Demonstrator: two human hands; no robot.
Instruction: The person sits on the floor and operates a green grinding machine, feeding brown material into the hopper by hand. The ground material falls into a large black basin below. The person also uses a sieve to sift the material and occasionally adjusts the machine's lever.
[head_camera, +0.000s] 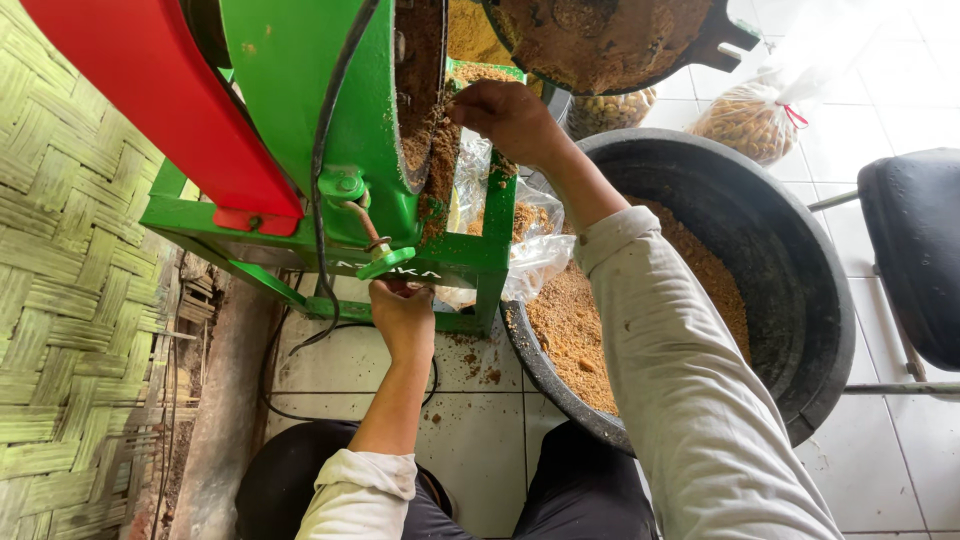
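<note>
at the bottom of the view, dark trousers and two pale rolled sleeves are seen above a white tiled floor scattered with brown crumbs. the left hand is raised to the lower front of a green grinding machine and is closed just beneath a small green lever on a metal pin; whether the lever itself is gripped cannot be told, since the fingers are turned away. a black cable is draped down the machine's face and along the floor. to the right, a large black basin is set on the tiles, part filled with coarse orange-brown ground meal. a clear plastic bag is hung between the machine's frame and the basin rim, with meal inside it. further up, the right hand is pressed into the machine's open outlet, its fingers curled and half buried in caked brown meal. a red sloping cover is fixed to the machine's left side, next to a woven bamboo wall. a dark padded stool is placed at the right edge. beyond the basin, tied clear bags of pale beans are laid on the floor, and a crusted round lid is seen at the top.
</note>
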